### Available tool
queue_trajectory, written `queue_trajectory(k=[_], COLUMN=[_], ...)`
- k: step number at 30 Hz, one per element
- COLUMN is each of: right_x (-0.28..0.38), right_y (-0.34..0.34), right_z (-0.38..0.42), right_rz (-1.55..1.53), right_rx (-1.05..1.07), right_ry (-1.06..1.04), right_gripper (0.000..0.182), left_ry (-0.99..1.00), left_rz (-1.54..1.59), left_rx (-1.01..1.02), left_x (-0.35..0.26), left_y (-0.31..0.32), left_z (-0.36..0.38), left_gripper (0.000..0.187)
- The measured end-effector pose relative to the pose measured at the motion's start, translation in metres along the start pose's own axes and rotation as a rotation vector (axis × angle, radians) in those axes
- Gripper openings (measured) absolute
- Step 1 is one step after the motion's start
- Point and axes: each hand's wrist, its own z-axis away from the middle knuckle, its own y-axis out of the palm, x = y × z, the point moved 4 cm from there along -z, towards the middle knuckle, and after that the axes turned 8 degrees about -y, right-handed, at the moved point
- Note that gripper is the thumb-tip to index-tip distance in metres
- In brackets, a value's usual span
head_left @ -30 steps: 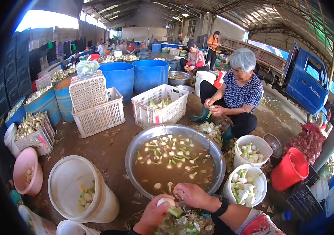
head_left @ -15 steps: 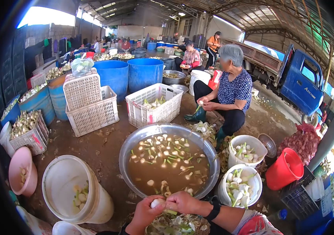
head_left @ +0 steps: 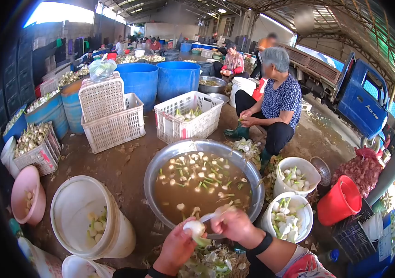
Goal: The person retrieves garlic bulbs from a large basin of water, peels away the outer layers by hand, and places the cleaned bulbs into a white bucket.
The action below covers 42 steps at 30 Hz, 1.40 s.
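Observation:
My left hand (head_left: 177, 246) is closed around a white garlic bulb (head_left: 194, 227) with a short green stem, held above the near rim of a wide metal basin (head_left: 253, 185). Close to its right, my right hand (head_left: 236, 226) is pinched and a little blurred. A pale strip of garlic skin (head_left: 209, 217) stretches from its fingers toward the bulb. In the basin's brown water float many trimmed garlic bulbs (head_left: 199, 171). Under my hands lies a heap of garlic peelings (head_left: 211, 265).
Two white buckets of garlic (head_left: 294, 178) stand right of the basin, near a red bucket (head_left: 341, 201). Left is a large white bucket (head_left: 123, 236). Beyond the basin are white crates (head_left: 172, 125), blue barrels (head_left: 175, 83) and a seated co-worker (head_left: 278, 106). A blue truck (head_left: 363, 99) is parked behind.
My hands have drawn apart: the right moved up and to the right with a strip of skin, while the left keeps the bulb, now more exposed. The view has shifted slightly.

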Motion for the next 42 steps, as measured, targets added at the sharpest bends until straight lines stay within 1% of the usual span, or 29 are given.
queue_trajectory(k=[2, 4, 6, 7, 8, 10, 11, 14, 15, 17, 18, 20, 21, 22, 24, 25, 26, 28, 29, 30, 31, 32, 34, 36, 37, 38, 39, 40, 42], right_x=[0.028, 0.024, -0.020, -0.029, -0.029, -0.024, -0.020, -0.025, -0.029, -0.025, -0.022, -0.019, -0.010, 0.003, -0.012, -0.043, -0.087, -0.085, -0.076, -0.057, -0.038, -0.030, -0.016, -0.019, -0.012, -0.012, 0.000, 0.014, 0.048], right_y=[0.007, -0.004, -0.013, -0.002, 0.004, 0.013, 0.017, 0.026, 0.024, 0.027, 0.029, 0.017, 0.018, 0.017, -0.005, -0.014, -0.052, -0.047, -0.038, -0.025, -0.012, 0.003, 0.019, 0.034, 0.014, -0.003, -0.023, -0.043, -0.091], right_z=[0.001, 0.003, 0.003, 0.007, 0.005, 0.005, 0.007, 0.009, 0.009, 0.010, 0.008, 0.007, -0.001, -0.004, -0.004, -0.002, 0.006, 0.016, 0.011, -0.001, -0.010, -0.012, -0.005, 0.001, 0.007, 0.002, 0.002, 0.003, 0.010], right_rz=[-0.164, 0.397, 0.995, 1.094, 1.072, 0.710, 0.622, 0.630, 0.644, 0.600, 0.555, 0.004, -0.181, -0.218, 0.289, 0.814, 1.525, 2.040, 2.041, 1.663, 1.280, 1.286, 1.140, 1.140, 1.190, 1.207, 1.342, 1.468, 1.718], right_rx=[-0.094, -0.312, 0.159, 0.268, 0.267, 0.106, 0.054, 0.164, 0.135, 0.107, 0.085, 0.073, 0.228, 0.309, 0.356, 0.378, 0.740, 0.480, 0.477, 0.324, 0.162, 0.145, -0.097, 0.136, -0.005, -0.090, -0.207, -0.318, -0.518], right_ry=[-0.098, -0.016, 0.359, 0.519, 0.526, 0.431, 0.458, 0.452, 0.382, 0.340, 0.294, 0.147, -0.011, -0.019, 0.179, 0.493, 0.323, 0.039, 0.056, -0.091, -0.229, -0.226, -0.205, -0.335, -0.306, -0.281, -0.271, -0.262, -0.281], right_gripper=[0.015, 0.018, 0.025, 0.027, 0.027, 0.029, 0.030, 0.030, 0.031, 0.029, 0.027, 0.026, 0.029, 0.035, 0.031, 0.026, 0.020, 0.018, 0.018, 0.018, 0.018, 0.018, 0.018, 0.019, 0.018, 0.017, 0.017, 0.016, 0.016], left_ry=[0.074, 0.245, 0.246, 0.263, 0.285, 0.289, 0.314, 0.300, 0.297, 0.274, 0.282, 0.179, 0.196, 0.234, 0.277, 0.223, 0.164, 0.131, 0.155, 0.180, 0.172, 0.156, 0.090, 0.066, -0.047, -0.116, -0.100, -0.041, -0.022], left_rz=[0.036, -0.112, -0.218, -0.234, -0.254, -0.335, -0.417, -0.481, -0.480, -0.202, -0.198, 0.130, 0.103, 0.143, 0.130, 0.156, 0.178, 0.118, 0.063, 0.019, 0.029, -0.030, -0.156, -0.302, -0.405, -0.375, -0.455, -0.541, -0.541], left_rx=[0.071, -0.043, -0.173, -0.161, -0.131, -0.119, -0.087, -0.127, -0.126, -0.164, -0.166, -0.158, -0.061, 0.060, 0.008, 0.006, 0.013, -0.021, -0.114, -0.215, -0.216, -0.307, -0.471, -0.443, -0.491, -0.485, -0.486, -0.501, -0.546], left_x=[-0.009, -0.014, -0.010, -0.007, -0.008, -0.009, -0.009, -0.010, -0.009, -0.005, -0.009, -0.013, -0.023, -0.032, -0.037, -0.033, -0.028, -0.028, -0.028, -0.023, -0.019, -0.018, -0.007, 0.010, 0.025, 0.025, 0.023, 0.021, 0.016], left_y=[0.007, 0.004, -0.011, -0.012, -0.012, -0.011, -0.008, -0.005, -0.004, -0.008, -0.006, -0.002, 0.001, 0.004, -0.009, -0.016, -0.019, -0.019, -0.023, -0.029, -0.031, -0.035, -0.042, -0.042, -0.041, -0.037, -0.035, -0.033, -0.035], left_z=[0.001, 0.001, 0.001, 0.003, 0.003, 0.005, 0.006, 0.009, 0.008, 0.008, 0.009, 0.012, 0.013, 0.016, 0.015, 0.011, 0.007, 0.003, 0.003, 0.006, 0.007, 0.007, 0.004, 0.002, 0.000, 0.002, 0.003, 0.006, 0.009], left_gripper=[0.041, 0.041, 0.041, 0.040, 0.040, 0.040, 0.039, 0.038, 0.038, 0.030, 0.030, 0.029, 0.033, 0.035, 0.040, 0.039, 0.039, 0.036, 0.034, 0.032, 0.032, 0.030, 0.027, 0.026, 0.027, 0.029, 0.034, 0.030, 0.030])
